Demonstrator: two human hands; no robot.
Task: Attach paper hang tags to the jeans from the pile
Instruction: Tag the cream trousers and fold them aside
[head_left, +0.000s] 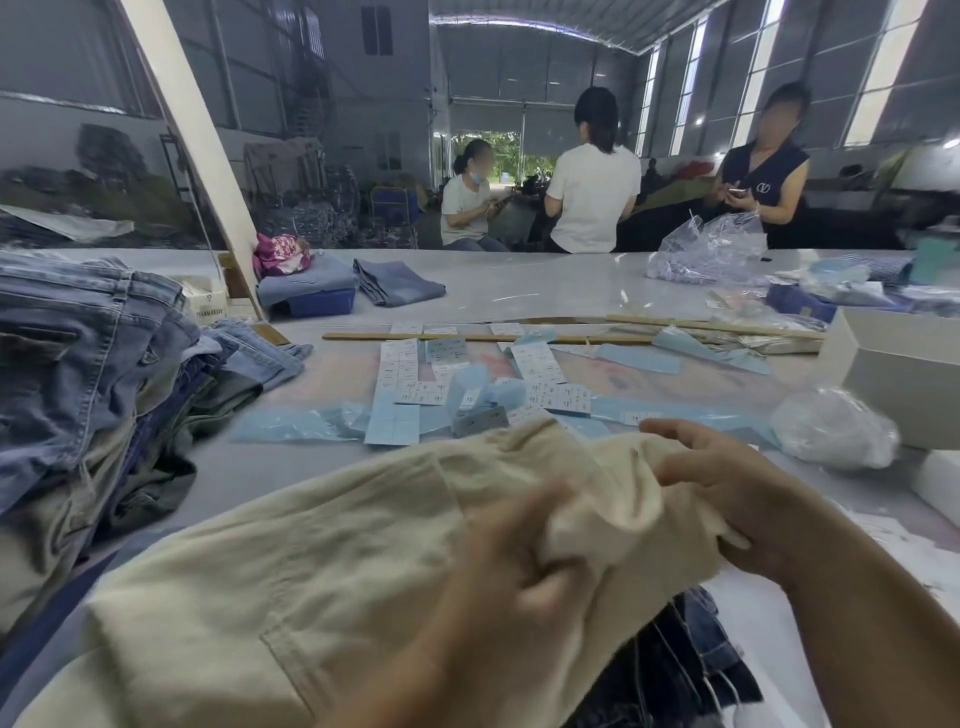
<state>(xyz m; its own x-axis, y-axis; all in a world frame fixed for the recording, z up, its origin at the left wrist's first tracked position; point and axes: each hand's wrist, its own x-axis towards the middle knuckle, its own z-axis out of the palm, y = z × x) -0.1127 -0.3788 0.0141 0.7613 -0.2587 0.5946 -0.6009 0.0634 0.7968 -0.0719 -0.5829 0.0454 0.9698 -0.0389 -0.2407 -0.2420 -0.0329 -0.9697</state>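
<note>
Cream-coloured jeans (291, 561) lie across the table's near edge, back pocket facing up. My left hand (514, 566) grips a bunched fold of their waistband. My right hand (737, 493) holds the same bunched cloth from the right, fingers curled over it. Paper hang tags (540, 364) lie scattered in strips with pale blue backing sheets on the table beyond the jeans. A pile of blue and olive jeans (88, 374) stands at the left. Dark jeans (696, 670) show under the cream pair.
A white box (904, 384) and a crumpled plastic bag (831, 426) sit at the right. Wooden sticks (488, 338) lie across mid-table. Folded jeans (395, 280) and a blue bin (322, 301) are further back. Three people stand or sit beyond the table.
</note>
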